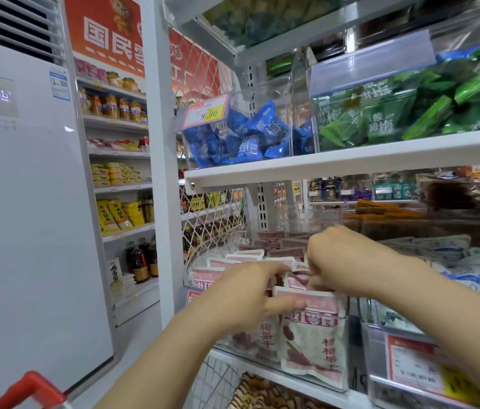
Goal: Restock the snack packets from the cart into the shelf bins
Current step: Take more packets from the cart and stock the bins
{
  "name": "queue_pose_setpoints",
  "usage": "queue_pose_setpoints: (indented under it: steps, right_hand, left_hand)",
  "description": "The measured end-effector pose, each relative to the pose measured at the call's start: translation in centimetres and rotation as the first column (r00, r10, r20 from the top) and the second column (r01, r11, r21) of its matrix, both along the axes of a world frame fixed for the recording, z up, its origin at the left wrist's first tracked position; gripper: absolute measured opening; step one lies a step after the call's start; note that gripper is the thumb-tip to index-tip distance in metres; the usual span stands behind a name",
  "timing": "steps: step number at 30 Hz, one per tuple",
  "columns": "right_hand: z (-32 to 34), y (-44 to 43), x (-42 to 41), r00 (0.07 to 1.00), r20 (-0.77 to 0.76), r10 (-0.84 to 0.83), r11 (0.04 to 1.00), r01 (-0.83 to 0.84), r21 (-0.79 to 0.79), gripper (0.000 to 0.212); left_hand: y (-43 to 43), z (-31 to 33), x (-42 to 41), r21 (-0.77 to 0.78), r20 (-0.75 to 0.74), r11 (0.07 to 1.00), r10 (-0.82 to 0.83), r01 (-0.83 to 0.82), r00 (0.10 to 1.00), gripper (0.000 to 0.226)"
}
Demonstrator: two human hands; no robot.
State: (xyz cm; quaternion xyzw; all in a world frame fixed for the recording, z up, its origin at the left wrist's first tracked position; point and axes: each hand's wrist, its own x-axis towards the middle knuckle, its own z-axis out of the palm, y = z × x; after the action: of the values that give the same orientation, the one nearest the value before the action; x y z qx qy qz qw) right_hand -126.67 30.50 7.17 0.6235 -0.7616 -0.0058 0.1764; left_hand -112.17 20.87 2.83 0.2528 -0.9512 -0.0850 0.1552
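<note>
The pink packets [312, 329] stand upright in rows in the clear bin [346, 349] at the front edge of the lower shelf [233, 358]. My right hand [348, 261] has its fingers curled down, pinching a packet top behind the front one. My left hand [244, 290] lies nearly straight-fingered against the packet tops, gripping nothing. The red cart handle [35, 388] shows low left.

One wide-angle camera, worn on the head, looks forward and slightly down from close behind the left hand [247, 293] and right hand [348, 261]. The hands meet at the pink packets [312, 329], just below the middle of the view. Around that grip it takes in the shelf [351, 160] above, a white cabinet [26, 231] well to the left, and the red cart handle [32, 388] down-left.
</note>
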Motion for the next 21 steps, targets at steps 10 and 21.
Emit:
queue_pose_setpoints:
  steps: [10,21]
  right_hand:
    - [-1.4,1.4,-0.1,0.977,0.212,-0.033,0.979,0.074,-0.187,0.031]
    - [-9.7,5.7,8.8,0.825,0.263,0.5,0.803,-0.328,-0.497,0.013]
  left_hand:
    - [-0.7,-1.6,0.1,0.058,-0.202,0.997,-0.033,0.045,0.979,0.083]
    - [3.6,-8.4,10.7,0.015,-0.386,0.999,0.037,-0.034,0.922,0.051]
